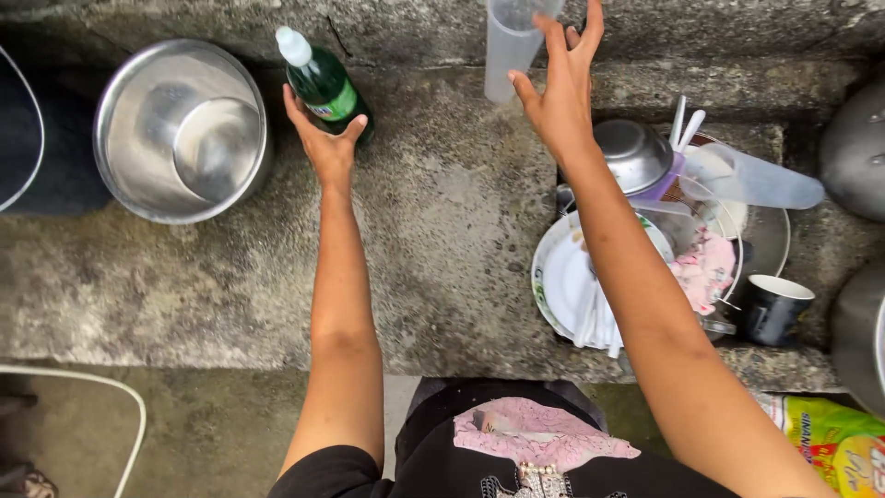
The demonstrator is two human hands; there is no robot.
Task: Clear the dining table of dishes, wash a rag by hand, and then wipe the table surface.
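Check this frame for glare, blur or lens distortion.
Head view: soft, even daylight with faint shadows; mild glare inside the steel bowl; the left hand on the green bottle is sharp; the right hand by the clear plastic cup is slightly soft; wide-angle stretching toward the edges.

The counter [442,231] is rough, matt, stained concrete. The big bowl [182,129] is brushed, shiny metal, as is the small bowl [634,154]. The green bottle [324,85] is glossy plastic, the tumbler [509,51] cloudy translucent plastic, the plate [562,277] smooth and glazed.
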